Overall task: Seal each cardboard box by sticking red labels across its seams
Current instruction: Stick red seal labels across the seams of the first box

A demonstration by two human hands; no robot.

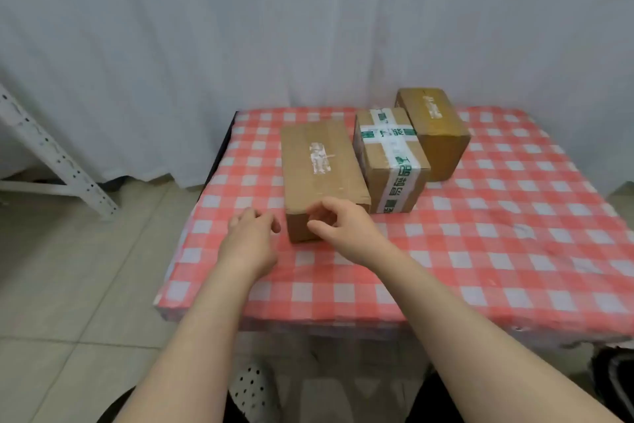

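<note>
Barely started, by the look of it. Three cardboard boxes are sitting on the bench, which is wearing a red-and-white checked cloth. They are lined up side by side, running from near left to far right.

- The near box is showing a torn white sticker remnant on top and no red label anywhere visible.
- The middle box is carrying crossed white-and-green tape and no red label.
- The far box is showing only a pale strip on top and no red label.

No sheet or roll of red labels is showing anywhere in view.

The left hand is hovering over the cloth just beside the near box's front left corner. Its fingers are loosely curled and nothing is showing in it. The right hand is sitting in front of the near box's front end, at or touching that face. Its fingers are curled, with thumb and forefinger close together. I cannot tell whether it is pinching a small label or nothing at all.

Judging from this, all three boxes are waiting for seam labels and the near box is being worked first. The hidden sides are not checkable.
</note>
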